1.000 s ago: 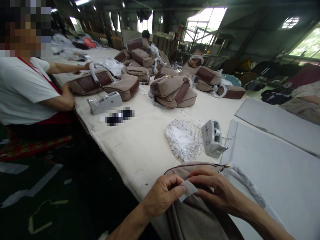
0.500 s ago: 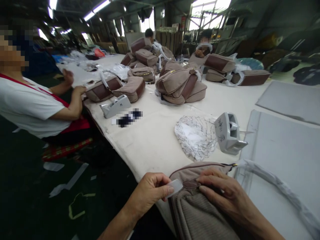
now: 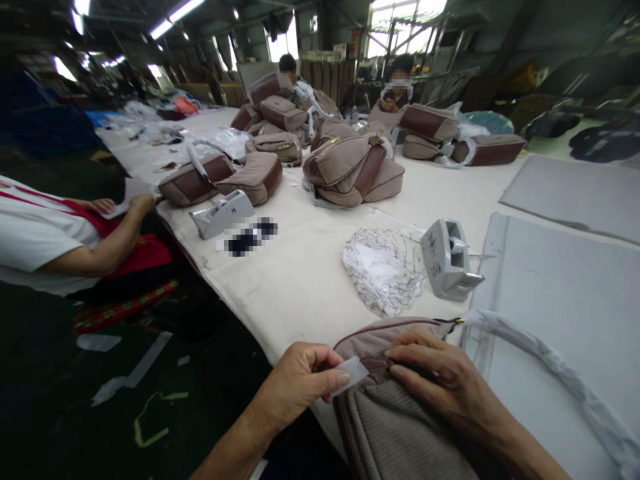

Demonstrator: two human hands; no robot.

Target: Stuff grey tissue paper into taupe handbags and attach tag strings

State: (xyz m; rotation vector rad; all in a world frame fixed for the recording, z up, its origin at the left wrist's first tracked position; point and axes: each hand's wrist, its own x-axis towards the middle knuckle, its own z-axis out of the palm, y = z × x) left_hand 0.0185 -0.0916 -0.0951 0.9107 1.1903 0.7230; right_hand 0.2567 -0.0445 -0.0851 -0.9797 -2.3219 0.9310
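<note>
A brown ribbed fabric bag point(image 3: 400, 427) lies at the table's near edge, its strap point(image 3: 545, 360) wrapped in white film and trailing right. My left hand point(image 3: 300, 383) pinches a small translucent white slip point(image 3: 354, 375) between thumb and index finger, beside a dark brown leather tab point(image 3: 375, 364) on the bag. My right hand point(image 3: 440, 370) has thumb and fingers closed on the tab's right end, pressing against the bag. Part of the tab is hidden under those fingertips.
Beyond the bag are a heap of thin white ties point(image 3: 385, 273) and a grey tape dispenser point(image 3: 450, 260). Another dispenser point(image 3: 223, 213) stands farther left. More brown bags point(image 3: 350, 167) are piled mid-table. A co-worker's arm point(image 3: 90, 257) is at left; grey sheets point(image 3: 560, 280) lie right.
The white slip has come slightly closer to the tab, covering its left end. My right hand keeps its grip. The co-worker at left has leaned back and now holds a white sheet.
</note>
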